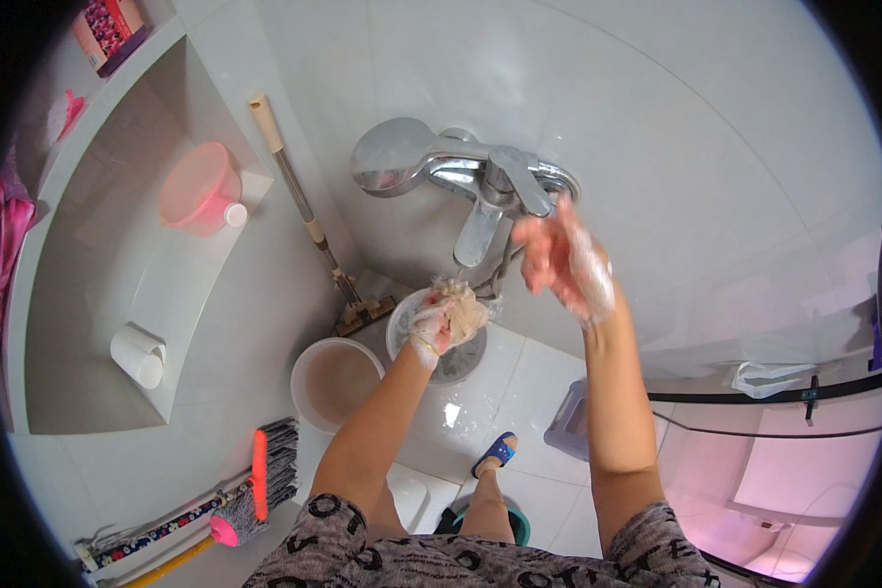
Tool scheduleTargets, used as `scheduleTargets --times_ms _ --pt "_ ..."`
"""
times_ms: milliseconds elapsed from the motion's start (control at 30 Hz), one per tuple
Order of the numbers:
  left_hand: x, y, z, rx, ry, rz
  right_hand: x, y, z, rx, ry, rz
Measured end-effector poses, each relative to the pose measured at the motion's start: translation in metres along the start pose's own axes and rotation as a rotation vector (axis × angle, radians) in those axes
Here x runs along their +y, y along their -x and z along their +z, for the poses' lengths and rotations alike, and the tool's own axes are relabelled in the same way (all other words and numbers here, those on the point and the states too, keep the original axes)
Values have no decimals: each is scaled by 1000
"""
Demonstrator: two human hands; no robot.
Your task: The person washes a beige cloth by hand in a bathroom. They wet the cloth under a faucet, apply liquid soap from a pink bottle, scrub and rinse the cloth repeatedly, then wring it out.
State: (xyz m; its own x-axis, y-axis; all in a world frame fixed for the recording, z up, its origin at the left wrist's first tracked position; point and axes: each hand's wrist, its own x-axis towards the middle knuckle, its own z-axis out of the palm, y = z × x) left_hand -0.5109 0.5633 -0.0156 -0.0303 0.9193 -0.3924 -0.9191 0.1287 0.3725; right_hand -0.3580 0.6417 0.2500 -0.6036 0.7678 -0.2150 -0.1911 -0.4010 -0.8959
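My left hand (432, 329), coated in suds, grips a wet cream-coloured wad (467, 312); whether it is cloth or mesh I cannot tell. It is just below the spout (478, 234) of a chrome mixer tap, over a white bucket (456, 367) with water in it. Droplets splash beside the wad. Foam also covers my right hand (562, 261), which is blurred and raised just below the tap lever (522, 180). Its fingers are apart and hold nothing; whether a fingertip touches the lever is unclear.
A second bucket (338, 386) holds cloudy water. A pole-handled squeegee or mop (316, 235) leans in the corner. Brooms (261, 474) lie along the left wall, below a niche with a pink pitcher (202, 191). A grey plastic stool or bin (567, 422) is at right, on wet tiles.
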Motion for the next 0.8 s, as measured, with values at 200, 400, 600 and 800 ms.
scheduleTargets --times_ms 200,400,600,800 --pt "8 -3 20 81 22 -14 175 -25 -101 -31 1130 -260" --pt "27 -9 -15 58 -16 -38 257 -41 -111 71 -273 186" --pt "23 -5 9 -30 74 -306 225 -51 -64 -80 645 -289" --pt "20 -11 -45 -376 -149 57 194 -32 33 -54 1137 -281"
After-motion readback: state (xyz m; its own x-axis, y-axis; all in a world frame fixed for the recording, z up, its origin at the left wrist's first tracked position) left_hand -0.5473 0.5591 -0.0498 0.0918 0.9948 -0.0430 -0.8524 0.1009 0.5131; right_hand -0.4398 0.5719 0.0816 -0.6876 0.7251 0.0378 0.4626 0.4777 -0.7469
